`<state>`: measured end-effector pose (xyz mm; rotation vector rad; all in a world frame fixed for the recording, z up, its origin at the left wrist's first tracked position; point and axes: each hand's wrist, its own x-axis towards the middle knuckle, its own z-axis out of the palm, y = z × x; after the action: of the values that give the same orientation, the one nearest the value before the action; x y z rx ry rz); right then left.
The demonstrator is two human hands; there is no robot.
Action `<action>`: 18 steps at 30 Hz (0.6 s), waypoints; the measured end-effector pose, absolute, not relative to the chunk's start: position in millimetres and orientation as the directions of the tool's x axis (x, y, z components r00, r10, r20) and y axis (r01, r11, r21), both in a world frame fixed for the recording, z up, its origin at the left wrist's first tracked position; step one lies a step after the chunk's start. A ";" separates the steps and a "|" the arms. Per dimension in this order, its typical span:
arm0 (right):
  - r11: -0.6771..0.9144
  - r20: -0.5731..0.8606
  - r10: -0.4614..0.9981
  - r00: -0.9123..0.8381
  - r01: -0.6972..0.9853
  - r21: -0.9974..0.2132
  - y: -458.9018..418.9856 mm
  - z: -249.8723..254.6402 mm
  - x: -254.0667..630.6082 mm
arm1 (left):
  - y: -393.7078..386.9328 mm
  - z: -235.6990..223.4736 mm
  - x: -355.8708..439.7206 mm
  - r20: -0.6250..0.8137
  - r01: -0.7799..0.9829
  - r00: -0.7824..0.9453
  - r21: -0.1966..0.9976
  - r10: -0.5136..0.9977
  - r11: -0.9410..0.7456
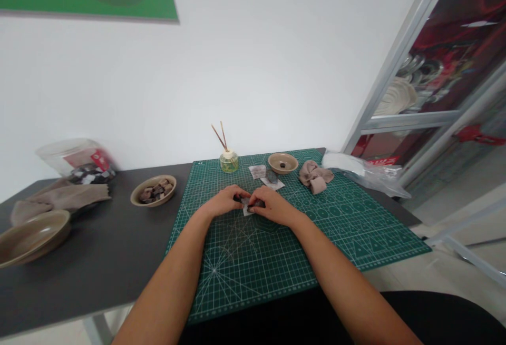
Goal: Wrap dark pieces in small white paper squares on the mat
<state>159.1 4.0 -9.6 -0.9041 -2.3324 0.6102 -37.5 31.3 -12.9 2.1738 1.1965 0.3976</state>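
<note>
1. Left hand [227,200]: fingers narrow, pinching a dark piece [237,198].
2. Right hand [272,204]: fingers curled about a second dark piece [259,204]; details too small to tell.
3. Pale square [245,210] lies between both hands, over the green mat [276,268] on the counter [103,266].
4. Beyond: small bowl [290,168], near crumpled cloth [318,183].

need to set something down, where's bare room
Bare: the front tabletop, between the large bowl and cutting mat; the mat between the forearms and at its front right corner. Crowded: beyond the right hand, with a small bowl, pale squares and crumpled cloth.
</note>
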 end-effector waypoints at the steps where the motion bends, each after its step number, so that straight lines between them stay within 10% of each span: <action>1: 0.687 0.339 0.696 -0.633 0.450 -0.570 4.0 -9.4 157.6 | 31.1 -12.6 -37.1 -0.033 0.658 0.540 0.639 0.841 -0.397; 18: 0.642 0.306 0.736 -0.604 0.477 -0.601 4.8 -10.1 157.8 | 26.9 -4.1 -33.1 -0.050 0.665 0.540 0.637 0.840 -0.390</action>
<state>157.8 4.8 -10.1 -0.9440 -2.3234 0.6365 -33.1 26.9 -4.1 2.1708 1.2107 0.3752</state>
